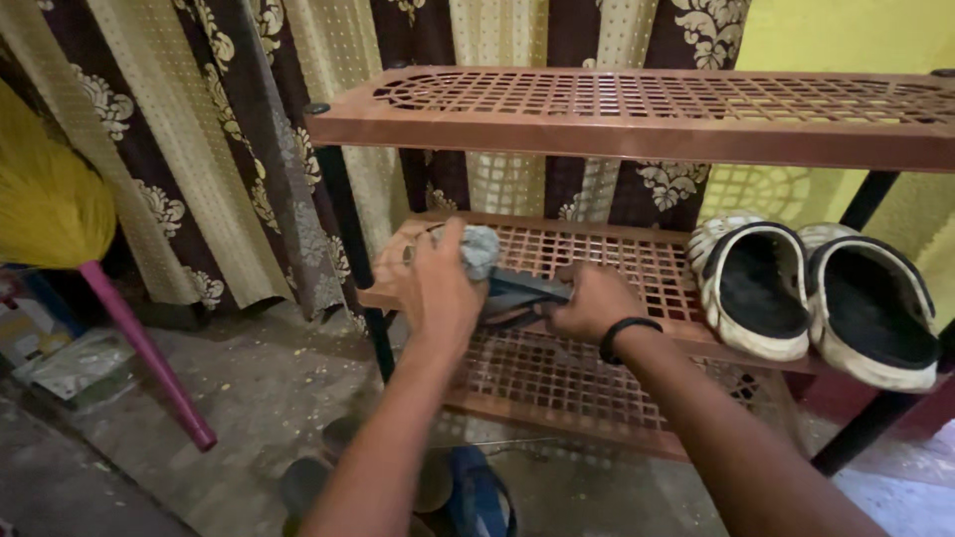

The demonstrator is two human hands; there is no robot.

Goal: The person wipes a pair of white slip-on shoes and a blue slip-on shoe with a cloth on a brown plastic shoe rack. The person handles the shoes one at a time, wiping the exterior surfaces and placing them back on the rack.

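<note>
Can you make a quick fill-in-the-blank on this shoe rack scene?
1. The left hand presses a grey ___ on a dark sandal.
2. The right hand wears a black ___.
3. The white clogs sit on the rack's ___ shelf.
4. The broom has a ___ handle.
Missing: cloth; wristband; middle; pink

a three-tier rack (637,119) stands before a curtain (229,149) that hangs behind and to its left. on the middle shelf (597,254) a pair of clogs (811,298) lies at the right end, side by side and touching, while at the left end the left hand (438,288) presses a cloth (479,249) onto a sandal (522,291) that the right hand (592,301) grips just to its right. left of the rack a broom (60,219) leans with its handle slanting down to the floor, and another sandal (477,492) lies on the floor in front of the rack, below the arms.
</note>
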